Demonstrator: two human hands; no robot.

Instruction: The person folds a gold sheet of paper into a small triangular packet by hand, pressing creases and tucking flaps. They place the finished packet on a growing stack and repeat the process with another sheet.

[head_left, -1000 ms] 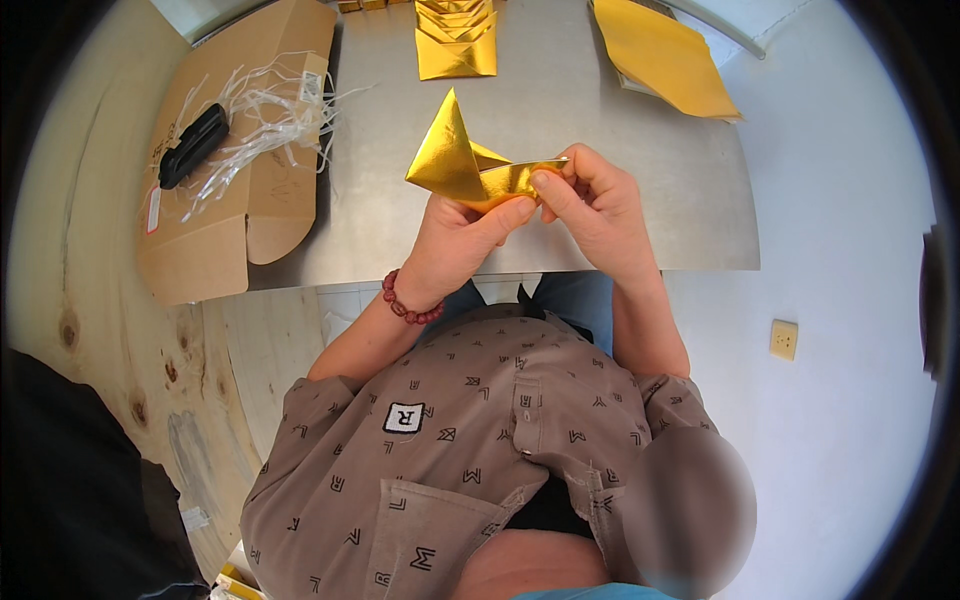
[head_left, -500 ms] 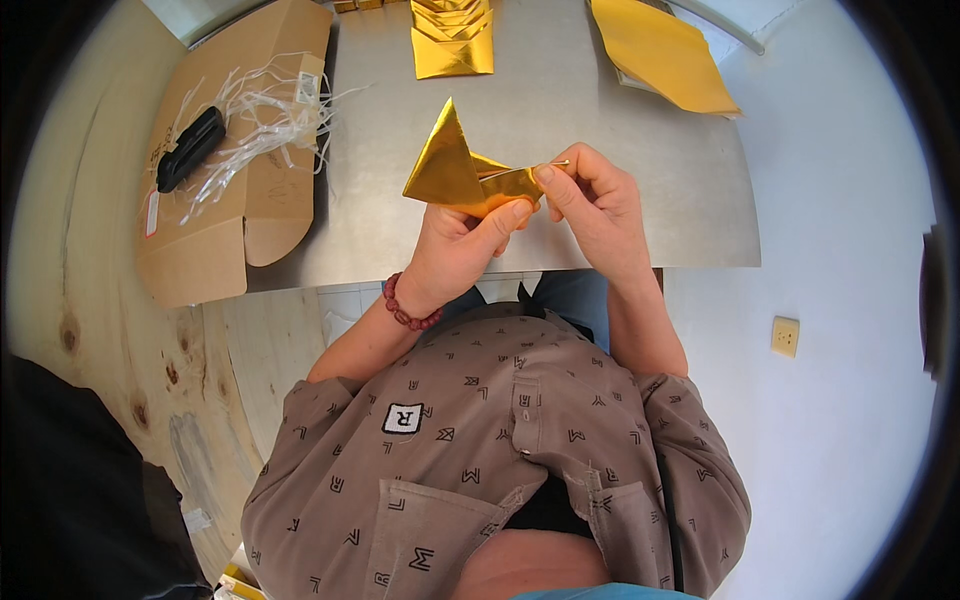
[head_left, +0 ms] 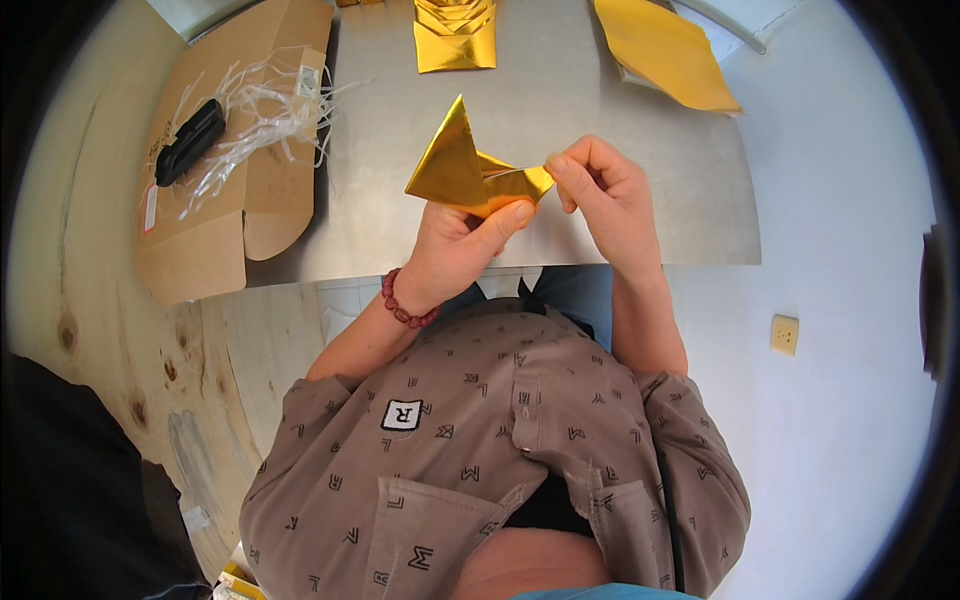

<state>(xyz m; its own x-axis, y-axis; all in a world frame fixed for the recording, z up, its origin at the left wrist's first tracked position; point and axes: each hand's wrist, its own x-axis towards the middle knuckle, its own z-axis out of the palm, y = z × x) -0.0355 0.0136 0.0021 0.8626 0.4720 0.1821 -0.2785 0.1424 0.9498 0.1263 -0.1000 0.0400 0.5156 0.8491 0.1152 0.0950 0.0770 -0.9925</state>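
A folded piece of shiny gold foil paper (head_left: 450, 168) is held over the near part of the metal table, one tall pointed flap standing up at its left. My left hand (head_left: 462, 245) grips it from below, thumb pressed on its front. At the paper's right corner, my right hand (head_left: 607, 190) is closed, thumb and index finger pinched together. A thin pale stick (head_left: 522, 171) seems to run from the fold's opening to that pinch; its far end is hidden in the fold. A dark red bead bracelet circles my left wrist.
Folded gold foil pieces (head_left: 455, 50) lie in an overlapping row at the table's (head_left: 400, 245) far side. Gold sheets (head_left: 670, 55) are stacked far right. On the left, an opened cardboard box (head_left: 210, 232) carries white plastic strands (head_left: 262, 115) and a black elongated object (head_left: 190, 142).
My right hand has shifted slightly right, its thumb off the paper's face and out to its corner. The stick's end that stuck out past the fingers no longer shows. My left hand keeps its hold.
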